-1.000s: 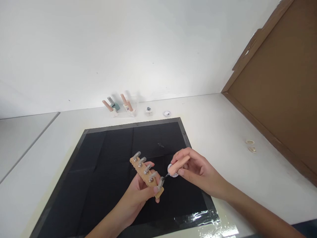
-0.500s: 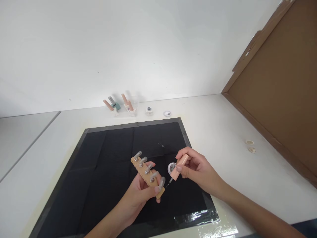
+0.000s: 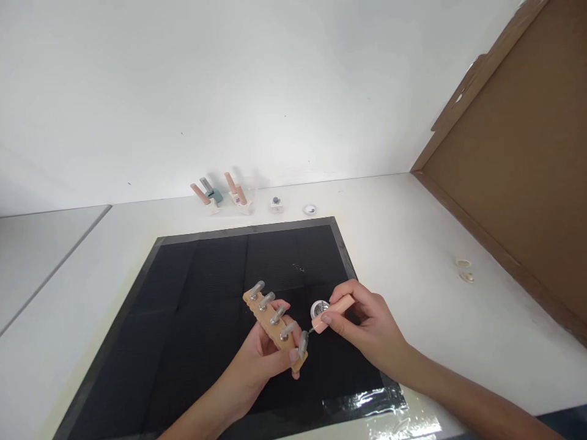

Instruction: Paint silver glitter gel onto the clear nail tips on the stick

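My left hand point(image 3: 263, 360) grips a small wooden holder point(image 3: 270, 324) that carries several false nails on metal pegs, lifted above a black mat point(image 3: 206, 293). My right hand point(image 3: 367, 327) pinches a peach-coloured brush cap point(image 3: 334, 311), and the thin brush tip touches the nail nearest me point(image 3: 303, 343). A small round open jar point(image 3: 318, 308) sits on the mat just behind the brush.
Nail polish bottles point(image 3: 220, 195) stand in stands along the back wall, with a small bottle point(image 3: 276, 203) and a tiny round lid point(image 3: 310, 209) beside them. A brown cardboard panel point(image 3: 518, 159) leans at the right. Two small rings point(image 3: 464, 269) lie on the white table.
My right hand drew the brush back toward the jar, then brought its tip down onto the nearest nail again. The holder shifted slightly toward me.
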